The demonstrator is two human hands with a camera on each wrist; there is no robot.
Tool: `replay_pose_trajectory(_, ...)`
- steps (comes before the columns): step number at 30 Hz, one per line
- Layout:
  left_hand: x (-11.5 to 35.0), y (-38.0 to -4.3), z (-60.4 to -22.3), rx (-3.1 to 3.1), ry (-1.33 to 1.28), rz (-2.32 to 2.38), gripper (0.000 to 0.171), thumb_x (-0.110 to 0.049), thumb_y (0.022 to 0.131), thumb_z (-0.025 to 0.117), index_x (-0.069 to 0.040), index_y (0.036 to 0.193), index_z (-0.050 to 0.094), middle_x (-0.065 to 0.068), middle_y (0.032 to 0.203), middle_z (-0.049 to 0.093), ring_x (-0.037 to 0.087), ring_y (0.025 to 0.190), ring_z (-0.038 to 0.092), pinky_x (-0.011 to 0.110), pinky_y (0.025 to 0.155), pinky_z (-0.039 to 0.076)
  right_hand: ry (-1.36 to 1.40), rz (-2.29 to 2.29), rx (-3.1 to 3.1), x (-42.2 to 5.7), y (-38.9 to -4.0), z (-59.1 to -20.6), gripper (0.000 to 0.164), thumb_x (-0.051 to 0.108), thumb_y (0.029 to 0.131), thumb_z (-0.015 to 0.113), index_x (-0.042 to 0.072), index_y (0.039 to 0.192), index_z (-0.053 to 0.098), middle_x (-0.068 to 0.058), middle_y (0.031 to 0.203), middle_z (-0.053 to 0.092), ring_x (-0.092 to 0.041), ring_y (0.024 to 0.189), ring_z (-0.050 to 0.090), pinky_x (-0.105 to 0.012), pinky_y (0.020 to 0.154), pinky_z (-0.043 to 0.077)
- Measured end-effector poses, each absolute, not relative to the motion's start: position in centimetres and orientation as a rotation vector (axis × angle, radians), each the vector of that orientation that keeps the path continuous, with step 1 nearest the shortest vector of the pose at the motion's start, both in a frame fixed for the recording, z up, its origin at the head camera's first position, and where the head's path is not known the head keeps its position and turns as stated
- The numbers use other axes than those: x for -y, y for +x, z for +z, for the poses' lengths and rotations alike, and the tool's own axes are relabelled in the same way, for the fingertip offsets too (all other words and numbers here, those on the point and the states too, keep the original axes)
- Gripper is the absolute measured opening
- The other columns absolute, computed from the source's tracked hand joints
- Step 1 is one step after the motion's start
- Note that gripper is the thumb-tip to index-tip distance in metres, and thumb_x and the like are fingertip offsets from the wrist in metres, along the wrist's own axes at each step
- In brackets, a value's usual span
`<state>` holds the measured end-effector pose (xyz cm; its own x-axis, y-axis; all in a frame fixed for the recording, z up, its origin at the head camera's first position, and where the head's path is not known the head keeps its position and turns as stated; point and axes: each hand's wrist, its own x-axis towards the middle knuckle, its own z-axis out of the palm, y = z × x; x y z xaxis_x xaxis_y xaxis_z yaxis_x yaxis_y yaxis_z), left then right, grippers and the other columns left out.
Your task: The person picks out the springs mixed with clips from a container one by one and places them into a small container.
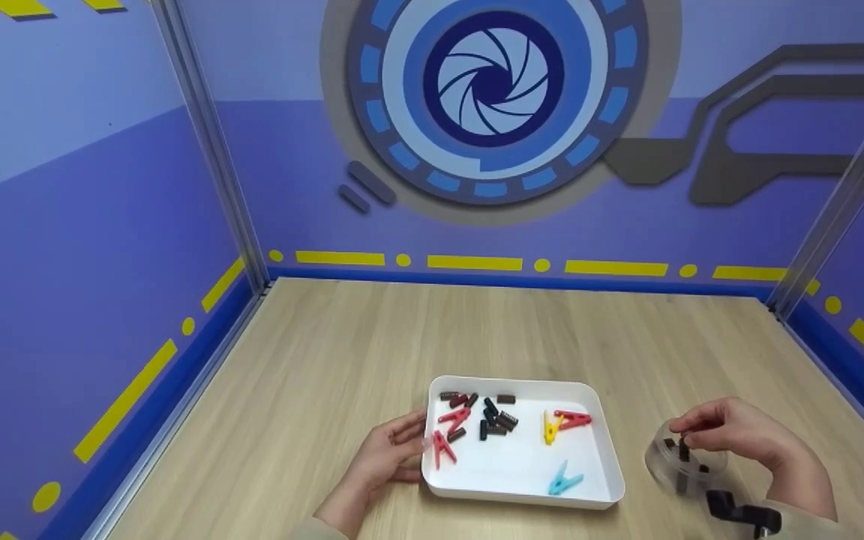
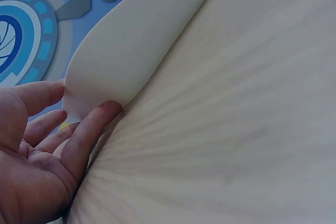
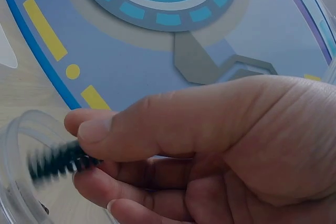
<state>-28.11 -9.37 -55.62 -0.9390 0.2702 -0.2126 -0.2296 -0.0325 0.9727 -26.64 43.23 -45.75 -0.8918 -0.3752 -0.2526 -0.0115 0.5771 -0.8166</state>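
Observation:
My left hand holds the left side of a white tray; in the left wrist view its fingers lie at the rim and against the outer wall. Over a clear round container, my right hand pinches a small black toothed piece between thumb and fingers. Its exact kind is not plain. Several dark pieces show inside the container. In the tray lie several small black and brown ridged pieces, red clothespins, a yellow clothespin and a light blue clothespin.
Both the tray and the container stand on a wooden table. A blue printed panel rises behind it, with metal posts at the corners. A black bracket sits by my right wrist.

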Motion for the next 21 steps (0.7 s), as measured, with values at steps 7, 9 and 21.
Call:
replay_pose_trajectory(7, 9.39, -28.04, -55.59, -1.901, 0.071, 2.040, 0.063, -0.013, 0.096, 0.072, -0.006, 0.154, 0.047, 0.022, 0.155, 0.050, 0.024, 0.111, 0.072, 0.043, 0.070, 0.066, -0.286, -1.238, -2.404, -43.45, -26.74, -45.85, 0.035, 0.011, 0.098, 0.067, -0.012, 0.123, 0.066, 0.000, 0.111, 0.076, -0.002, 0.091, 0.065, -0.019, 0.080, 0.057)
replay_pose_trajectory(9, 9.41, -28.04, -55.61, -1.899, 0.081, 2.042, 0.063, -0.013, 0.096, 0.071, -0.005, 0.153, 0.047, 0.022, 0.155, 0.050, 0.023, 0.111, 0.071, 0.043, 0.070, 0.066, -0.287, -1.233, -2.406, -43.46, -26.71, -45.84, 0.035, 0.011, 0.098, 0.066, -0.013, 0.123, 0.065, 0.001, 0.110, 0.075, -0.002, 0.090, 0.065, -0.020, 0.079, 0.056)
replay_pose_trajectory(21, 9.34, -28.14, -55.61, -1.916, 0.064, 2.034, 0.062, -0.013, 0.097, 0.071, -0.007, 0.154, 0.047, 0.022, 0.156, 0.049, 0.024, 0.110, 0.073, 0.042, 0.070, 0.066, -0.264, -1.227, -2.408, -43.26, -26.68, -45.70, 0.036, 0.015, 0.097, 0.068, -0.011, 0.123, 0.067, -0.002, 0.112, 0.076, -0.003, 0.092, 0.066, -0.020, 0.080, 0.056)
